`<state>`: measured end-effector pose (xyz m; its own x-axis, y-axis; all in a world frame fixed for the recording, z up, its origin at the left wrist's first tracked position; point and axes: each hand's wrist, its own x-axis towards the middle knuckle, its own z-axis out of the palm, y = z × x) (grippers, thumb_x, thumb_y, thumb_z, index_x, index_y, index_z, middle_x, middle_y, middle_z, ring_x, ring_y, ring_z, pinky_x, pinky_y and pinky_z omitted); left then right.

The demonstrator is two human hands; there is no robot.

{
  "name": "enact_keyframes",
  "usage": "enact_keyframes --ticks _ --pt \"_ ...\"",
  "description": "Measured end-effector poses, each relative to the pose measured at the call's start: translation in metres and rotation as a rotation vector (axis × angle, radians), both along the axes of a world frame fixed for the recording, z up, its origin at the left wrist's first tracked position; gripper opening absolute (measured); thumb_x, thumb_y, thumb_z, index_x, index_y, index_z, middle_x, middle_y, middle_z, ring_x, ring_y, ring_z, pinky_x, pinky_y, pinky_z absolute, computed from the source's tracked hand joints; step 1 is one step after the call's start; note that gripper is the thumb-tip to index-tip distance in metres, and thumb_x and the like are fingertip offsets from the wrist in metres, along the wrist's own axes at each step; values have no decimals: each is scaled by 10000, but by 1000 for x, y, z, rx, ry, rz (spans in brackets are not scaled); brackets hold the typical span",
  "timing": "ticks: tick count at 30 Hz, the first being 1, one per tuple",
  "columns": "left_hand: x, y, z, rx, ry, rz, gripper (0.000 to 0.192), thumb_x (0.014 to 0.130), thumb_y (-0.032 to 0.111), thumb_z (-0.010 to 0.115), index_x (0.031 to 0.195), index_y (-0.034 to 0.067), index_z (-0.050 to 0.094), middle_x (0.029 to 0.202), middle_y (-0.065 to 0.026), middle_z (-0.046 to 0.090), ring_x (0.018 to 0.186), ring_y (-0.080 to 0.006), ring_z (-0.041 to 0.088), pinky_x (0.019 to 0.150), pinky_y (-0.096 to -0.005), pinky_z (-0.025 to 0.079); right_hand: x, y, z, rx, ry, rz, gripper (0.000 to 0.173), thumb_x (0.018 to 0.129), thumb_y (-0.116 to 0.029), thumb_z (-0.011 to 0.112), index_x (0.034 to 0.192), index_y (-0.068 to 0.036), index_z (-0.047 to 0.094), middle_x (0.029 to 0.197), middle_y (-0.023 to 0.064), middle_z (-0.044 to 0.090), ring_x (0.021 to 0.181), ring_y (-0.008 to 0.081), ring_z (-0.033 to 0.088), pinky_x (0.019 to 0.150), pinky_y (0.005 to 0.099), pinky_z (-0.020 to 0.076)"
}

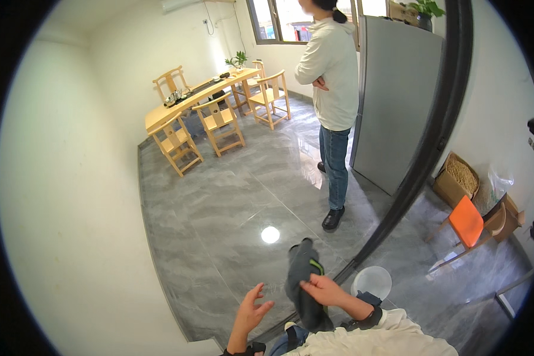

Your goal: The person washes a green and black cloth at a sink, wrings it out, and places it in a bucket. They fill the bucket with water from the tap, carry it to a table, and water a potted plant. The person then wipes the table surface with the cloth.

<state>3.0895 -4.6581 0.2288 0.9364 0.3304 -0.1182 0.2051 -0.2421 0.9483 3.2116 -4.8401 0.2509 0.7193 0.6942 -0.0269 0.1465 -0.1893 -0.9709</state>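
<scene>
A dark grey cloth point(299, 271) with a bright green edge hangs bunched from my right hand point(322, 289), whose fingers pinch it near its middle. My left hand point(250, 307) is apart from the cloth, off to its left, with fingers spread and nothing in them. Beyond both hands lies the grey tiled floor point(231, 213). Close to my right forearm, a whitish round bucket point(372, 281) stands on the floor beside the dark door frame point(409, 204).
A person point(331, 89) stands with folded arms near a grey cabinet point(396, 98). Several wooden chairs point(217, 118) surround a tea table point(160, 118) at the back. An orange-seated chair point(466, 221) and a cardboard box point(442, 184) of tan pellets are at right. A white wall point(71, 200) runs along the left.
</scene>
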Motion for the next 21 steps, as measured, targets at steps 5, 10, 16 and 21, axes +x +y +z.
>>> enact_keyframes --ticks 5,10,16,21 --pt "0 61 -14 -572 -27 -20 540 783 101 562 1247 28 294 1145 -92 441 971 -153 475 780 -264 413 -22 98 28 110 99 329 248 834 -236 473 954 -21 506 751 158 553 664 255 536 614 314 418" --pt "11 115 -12 -885 -191 207 387 780 49 550 1142 -7 427 1066 -71 512 924 -133 502 758 -242 414 3 158 33 -2 21 455 273 836 -246 468 1021 -48 497 789 142 566 686 262 530 636 306 418" --pt "71 183 -11 -725 -356 400 261 739 -9 567 997 -8 525 923 -61 580 810 -128 548 694 -235 432 80 219 2 177 92 519 342 836 -270 480 1110 -68 447 903 67 538 738 190 521 660 282 416" --pt "138 238 14 -618 -434 443 291 689 -68 578 974 -31 535 877 -81 586 774 -145 566 666 -249 460 178 271 -34 80 819 500 427 870 -388 386 1172 -87 377 874 35 470 858 118 476 764 224 403"
